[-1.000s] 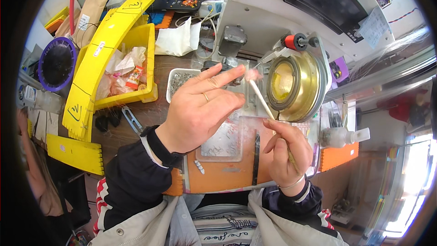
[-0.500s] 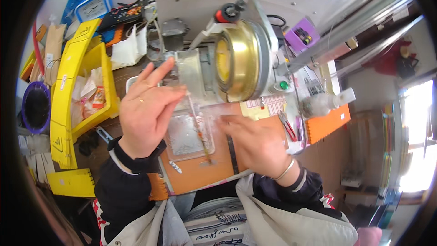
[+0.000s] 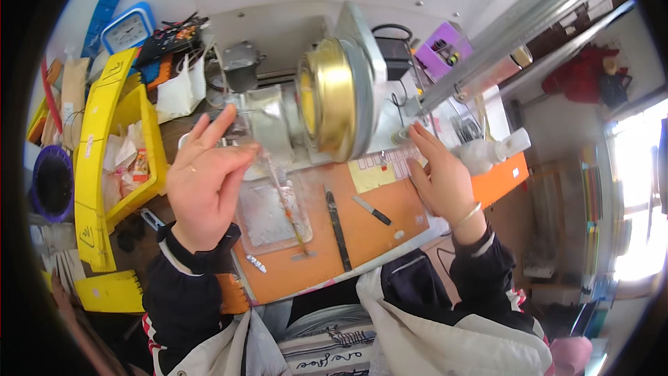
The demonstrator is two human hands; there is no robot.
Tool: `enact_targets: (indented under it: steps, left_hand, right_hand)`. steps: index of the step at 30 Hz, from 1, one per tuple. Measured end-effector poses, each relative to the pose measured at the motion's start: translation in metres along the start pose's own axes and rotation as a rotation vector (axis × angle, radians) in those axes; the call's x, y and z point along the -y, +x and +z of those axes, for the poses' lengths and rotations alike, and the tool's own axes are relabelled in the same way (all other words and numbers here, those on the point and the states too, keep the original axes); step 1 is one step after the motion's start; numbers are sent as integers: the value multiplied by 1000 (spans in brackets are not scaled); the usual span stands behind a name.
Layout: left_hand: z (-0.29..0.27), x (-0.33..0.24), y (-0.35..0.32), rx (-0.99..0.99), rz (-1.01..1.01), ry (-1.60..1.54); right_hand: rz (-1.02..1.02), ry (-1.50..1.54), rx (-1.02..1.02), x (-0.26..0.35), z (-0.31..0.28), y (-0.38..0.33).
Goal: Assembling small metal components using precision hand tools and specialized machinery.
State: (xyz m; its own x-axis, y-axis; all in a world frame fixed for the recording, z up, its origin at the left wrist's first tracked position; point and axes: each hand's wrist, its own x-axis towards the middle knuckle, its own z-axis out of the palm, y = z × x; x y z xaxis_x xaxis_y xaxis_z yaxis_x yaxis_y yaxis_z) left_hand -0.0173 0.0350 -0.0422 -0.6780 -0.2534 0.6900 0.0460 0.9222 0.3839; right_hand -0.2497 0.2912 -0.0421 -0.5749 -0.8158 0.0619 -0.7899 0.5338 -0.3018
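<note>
My left hand (image 3: 205, 188) is raised left of the clear tray (image 3: 245, 221), thumb and index finger pinched together, the other fingers stretched out. Anything inside the pinch is too small to make out. Just below those fingertips, a thin brownish stick (image 3: 287, 209) slants across the tray, its lower end over the orange board (image 3: 390, 237). My right hand (image 3: 442, 181) hovers at the board's right side, palm down with fingers extended and thumb apart. Nothing shows in it, though it hides what lies beneath. A small dark-handled blade (image 3: 372, 210) and a black strip (image 3: 338, 230) lie between the hands.
A machine with a large gold wheel (image 3: 327, 101) stands behind the board. At left is a yellow bin (image 3: 156, 174) holding packets. Farther right are a clear bottle (image 3: 480, 159), a purple box (image 3: 424, 61) and long metal bars (image 3: 515, 35) crossing overhead.
My right hand has moved right, away from the tray, and its fingers have straightened, uncovering the small blade. My left hand keeps its pinch. The view has shifted slightly.
</note>
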Motion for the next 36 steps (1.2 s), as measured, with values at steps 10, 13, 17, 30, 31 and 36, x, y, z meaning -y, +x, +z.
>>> enact_targets:
  steps: [10,13,17,30,31,36]
  left_hand:
    - [0,2,-2,-66,48,-45]
    - [-2,1,-2,-53,48,-31]
    - [0,0,-1,-48,36,-40]
    - [-2,2,-1,-3,44,-17]
    - [-2,3,-2,2,39,-23]
    - [-3,1,-4,43,-10,-48]
  right_hand:
    - [-63,79,-112,56,53,-79]
    - [-64,86,-101,57,63,-80]
    - [-78,82,-149,55,72,-81]
    - [-114,88,-151,56,72,-77]
    - [-115,90,-142,56,73,-77]
    - [-94,94,-124,58,67,-75]
